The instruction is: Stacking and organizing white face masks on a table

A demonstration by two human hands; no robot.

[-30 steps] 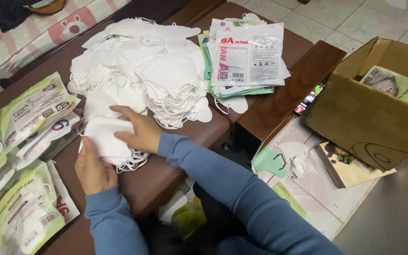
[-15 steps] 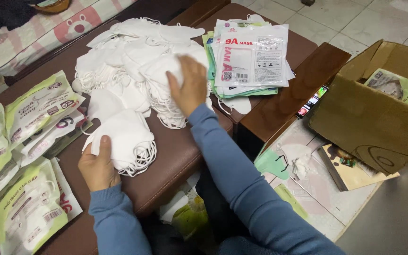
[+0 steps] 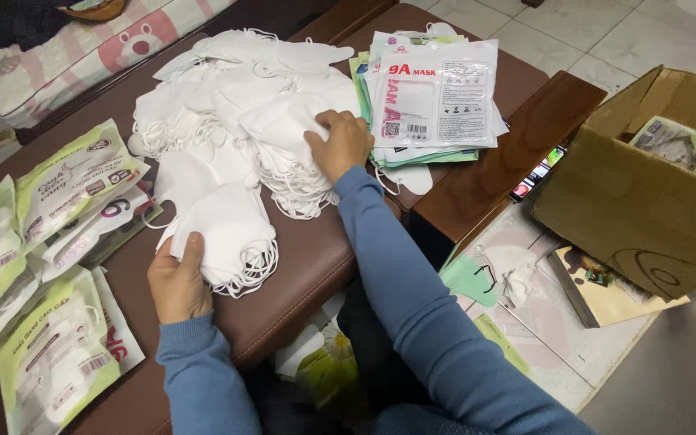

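Shifted lower on the mask pile, right hand pinches one mask there.

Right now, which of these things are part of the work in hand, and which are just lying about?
In hand:
left hand on the small stack of white masks
right hand on the big heap of masks

Lying about:
cardboard box
phone
green mask on the floor
sealed packets
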